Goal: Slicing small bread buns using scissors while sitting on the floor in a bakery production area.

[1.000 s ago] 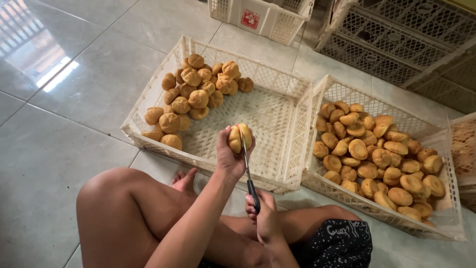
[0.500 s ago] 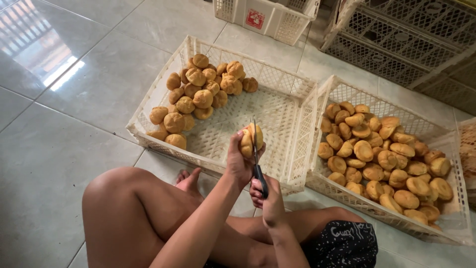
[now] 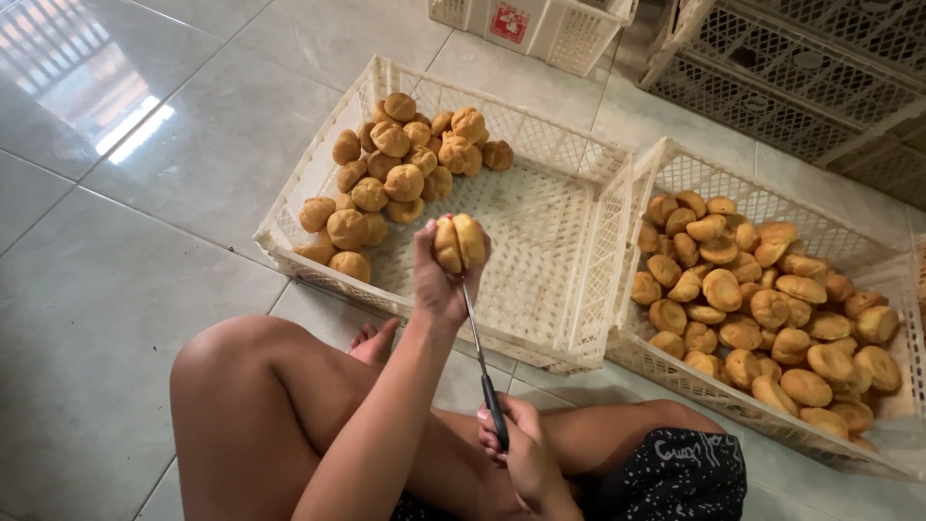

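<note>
1. right hand (image 3: 526,453) clenched round the black handle of a knife (image 3: 479,357), low by the lap.
2. left hand (image 3: 442,275) grasping a split bun (image 3: 458,241) (blade tip at its underside), above the left crate (image 3: 588,280).
3. beyond, piled buns (image 3: 405,174); the right crate (image 3: 666,159) holds more.

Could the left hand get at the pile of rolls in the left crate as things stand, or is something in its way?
Probably yes, once freed. The left hand is raised just in front of the left crate, and nothing lies between it and the pile of rolls. But it grips a split roll with the knife in it.
</note>
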